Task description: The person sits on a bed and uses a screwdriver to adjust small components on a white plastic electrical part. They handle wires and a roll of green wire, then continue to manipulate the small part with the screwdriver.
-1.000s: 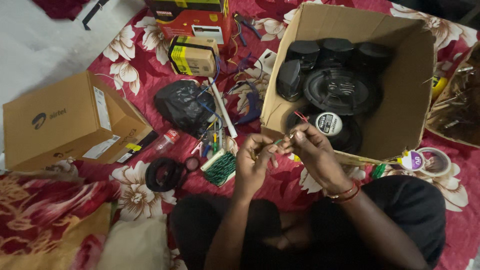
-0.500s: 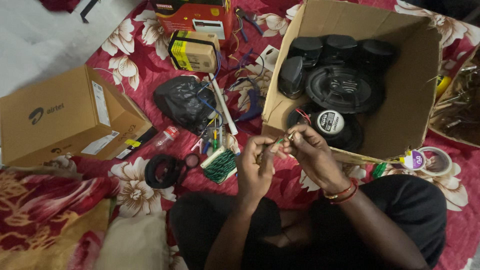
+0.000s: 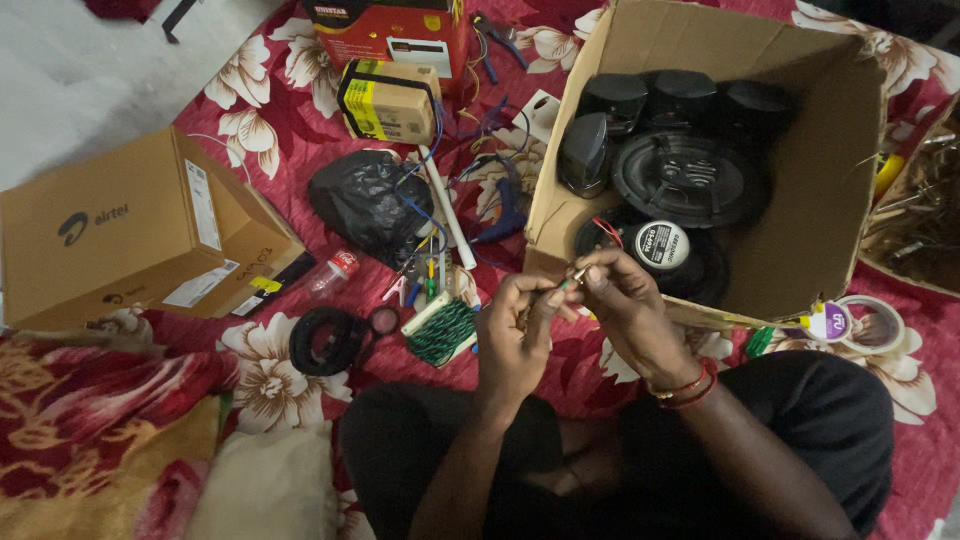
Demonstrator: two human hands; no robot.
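Both hands meet just in front of the open cardboard box [image 3: 850,150] of black speakers [image 3: 690,180]. The left hand [image 3: 515,335] and the right hand [image 3: 625,305] are closed, fingertips pinching a small wire end [image 3: 573,277] between them — too small to make out further. A green circuit board [image 3: 440,330] lies just left of the hands on the flowered red cloth [image 3: 270,370], near a black ring [image 3: 325,340].
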